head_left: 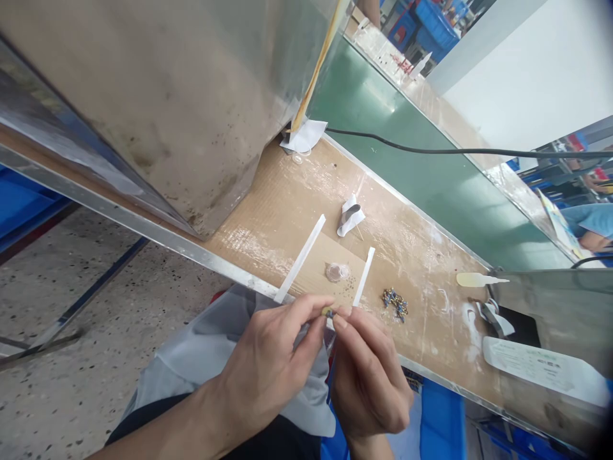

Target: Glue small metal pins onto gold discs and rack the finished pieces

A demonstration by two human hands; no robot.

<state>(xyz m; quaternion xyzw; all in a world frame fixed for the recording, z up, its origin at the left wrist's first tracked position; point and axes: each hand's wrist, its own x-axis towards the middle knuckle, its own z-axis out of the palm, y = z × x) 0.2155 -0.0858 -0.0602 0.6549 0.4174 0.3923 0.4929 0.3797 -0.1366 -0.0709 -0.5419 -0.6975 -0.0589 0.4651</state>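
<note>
My left hand (282, 348) and my right hand (366, 364) meet fingertip to fingertip just above the table's front edge. Pinched between them is a small gold-and-blue piece (328, 312), too small to name exactly. Both hands are closed on it. Beyond the fingers, a cardboard sheet (311, 275) carries a small clear round dish (338, 272) with tiny dark bits (349, 289) scattered beside it. To the right of the sheet lies a loose pile of small blue-and-gold pieces (395, 303), like those in my fingers.
White tape strips (301, 259) flank the sheet. Behind it sits crumpled white paper (351, 216). A yellowish squeeze bottle (472, 280) and a white bottle (541, 367) lie at right. A large sheet-metal box (191, 96) stands left; a black cable (407, 147) crosses the green partition (364, 96).
</note>
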